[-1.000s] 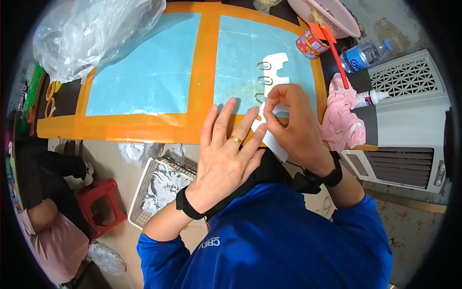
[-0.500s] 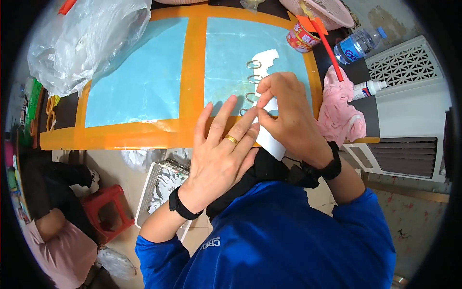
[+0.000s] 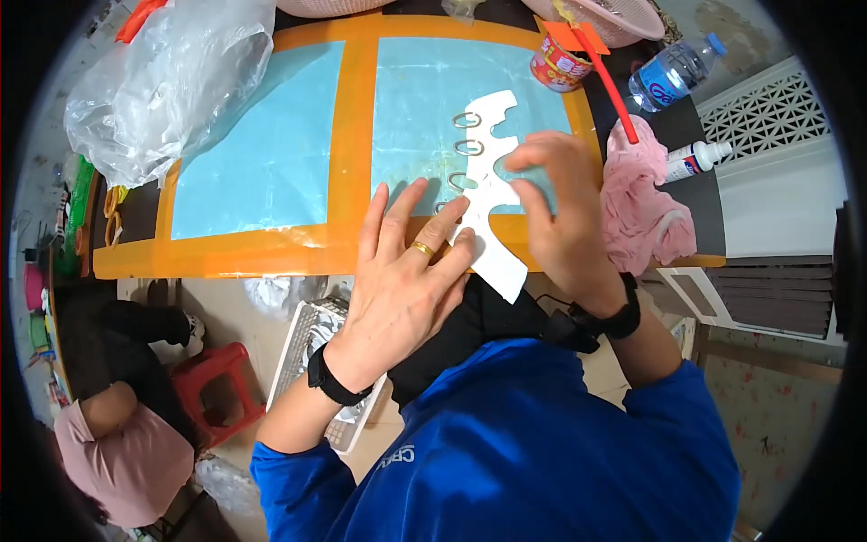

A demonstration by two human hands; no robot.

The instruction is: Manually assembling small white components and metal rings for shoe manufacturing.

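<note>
A white flat strip with a scalloped right edge lies on the table, its lower end sticking out past the near edge. Several oval metal rings sit along its left edge; the lowest is partly covered by my left hand. That hand lies flat with fingers spread, and its fingertips press on the strip's left edge near the lowest ring. My right hand hovers just right of the strip, thumb and forefinger apart, with nothing seen between them. Its other fingers are curled and blurred.
The table has blue panels framed by orange tape. A clear plastic bag covers its far left. On the right are a red cup, a pink cloth, a white bottle and a water bottle. Another person sits at left.
My right hand has opened its pinch at the strip and moved right, away from it. My left hand stays on the strip, and more of the scalloped edge shows.
</note>
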